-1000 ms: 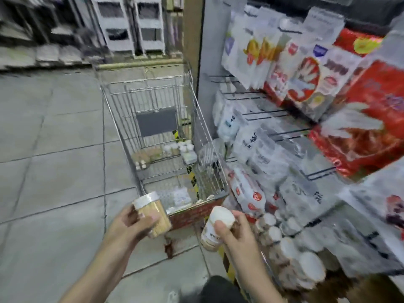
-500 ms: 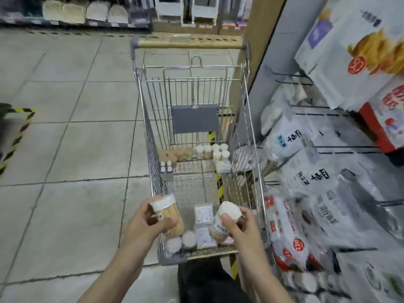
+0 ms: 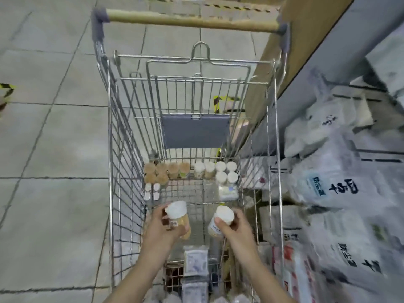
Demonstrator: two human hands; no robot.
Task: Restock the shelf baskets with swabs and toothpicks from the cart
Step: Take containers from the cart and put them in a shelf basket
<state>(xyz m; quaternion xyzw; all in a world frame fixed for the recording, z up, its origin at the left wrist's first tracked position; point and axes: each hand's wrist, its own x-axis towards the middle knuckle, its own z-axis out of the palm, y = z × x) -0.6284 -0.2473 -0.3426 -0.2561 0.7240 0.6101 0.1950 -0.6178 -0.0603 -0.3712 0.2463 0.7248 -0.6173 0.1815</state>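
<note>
- A tiled floor (image 3: 50, 136) fills the left side, with a strip of yellow-and-black tape (image 3: 6, 88) at its left edge
- A wire cart (image 3: 122, 162) stands in the middle, its wooden handle bar (image 3: 190, 19) at the far end and a grey flap (image 3: 195, 131) hanging on the far wall
- Along the far edge of the cart floor, towards the left corner, stand tan-topped toothpick jars (image 3: 166, 170); just in front of them, against the left wall, sit four small white-capped bottles (image 3: 152, 191)
- The left hand (image 3: 165, 226) reaches over the near part of the cart with fingers curled round a toothpick jar with a white lid (image 3: 177, 216), which is tilted with the lid up and away from the person
- Below the hands, at the near edge of the cart, lie flat clear packets (image 3: 195, 260); their contents are too blurred to tell
- The right hand (image 3: 235, 229) is level with the left, thumb and fingers wrapped round a swab jar (image 3: 220, 220) with a white top, tilted with the top away from the person; the two held jars are apart
- At the far right corner of the cart floor stand white-topped swab jars (image 3: 220, 171), with a pale flat pack (image 3: 228, 192) just in front of them by the right wall
- Right of the cart, white printed bags (image 3: 332, 189) are stacked on the shelving, blurred
</note>
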